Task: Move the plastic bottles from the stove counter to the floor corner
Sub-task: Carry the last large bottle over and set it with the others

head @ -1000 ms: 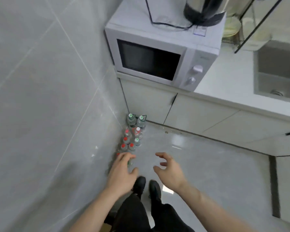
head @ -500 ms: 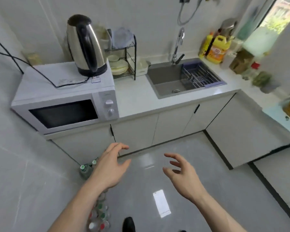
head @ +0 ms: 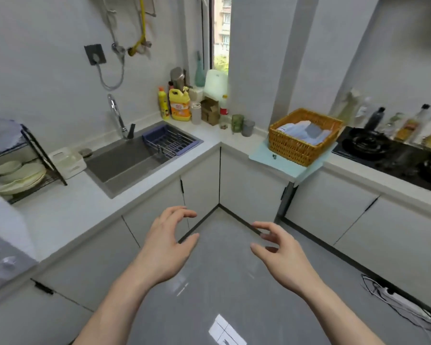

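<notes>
Reaching forward at waist height: left hand [head: 163, 247] and right hand [head: 283, 255], both empty, fingers loosely curled and spread, palms facing each other, apart over grey floor [head: 217, 282]. Beyond fingertips, white cabinets [head: 249, 185] meet in corner. Further, ahead-left of left hand, sink [head: 132, 159]. Ahead-right of right hand, wicker basket [head: 305, 135] on counter. Farthest right, well apart from both hands, black stove [head: 393, 151]; row of bottles [head: 406, 124], blurred, lines wall behind it.
</notes>
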`<state>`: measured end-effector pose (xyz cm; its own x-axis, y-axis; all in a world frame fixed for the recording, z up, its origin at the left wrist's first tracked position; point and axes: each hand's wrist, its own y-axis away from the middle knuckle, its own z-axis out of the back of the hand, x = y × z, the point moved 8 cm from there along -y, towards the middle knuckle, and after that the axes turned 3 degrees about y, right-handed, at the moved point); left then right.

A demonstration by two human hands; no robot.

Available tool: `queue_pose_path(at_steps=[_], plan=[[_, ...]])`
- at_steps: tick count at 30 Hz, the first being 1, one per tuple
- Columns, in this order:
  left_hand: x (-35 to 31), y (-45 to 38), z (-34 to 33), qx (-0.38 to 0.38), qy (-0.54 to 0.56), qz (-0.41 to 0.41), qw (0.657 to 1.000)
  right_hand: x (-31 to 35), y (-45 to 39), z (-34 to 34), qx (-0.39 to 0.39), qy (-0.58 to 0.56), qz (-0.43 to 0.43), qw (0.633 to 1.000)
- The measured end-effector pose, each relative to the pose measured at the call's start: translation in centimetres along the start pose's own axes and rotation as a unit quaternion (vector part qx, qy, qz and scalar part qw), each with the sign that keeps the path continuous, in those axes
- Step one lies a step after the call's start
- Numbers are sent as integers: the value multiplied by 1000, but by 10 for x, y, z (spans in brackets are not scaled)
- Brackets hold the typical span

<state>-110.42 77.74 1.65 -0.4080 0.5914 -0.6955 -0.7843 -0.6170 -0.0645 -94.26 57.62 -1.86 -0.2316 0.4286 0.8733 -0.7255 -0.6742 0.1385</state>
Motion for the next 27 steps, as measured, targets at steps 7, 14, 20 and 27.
queue_pose_path(at_steps=[7,14,20,27], plan=[[-101,-60,-95,74,3,-90,993,-50,-16,111,-74,-9,-15,997],[-186,-147,-177,143,2,-167,976,-93,-47,211,-165,-12,-46,985],[-252,-228,-239,187,22,-230,955,-122,-89,293,-237,-6,-83,968],[-330,-301,-315,248,22,-313,916,-148,-108,373,-313,-21,-126,941]])
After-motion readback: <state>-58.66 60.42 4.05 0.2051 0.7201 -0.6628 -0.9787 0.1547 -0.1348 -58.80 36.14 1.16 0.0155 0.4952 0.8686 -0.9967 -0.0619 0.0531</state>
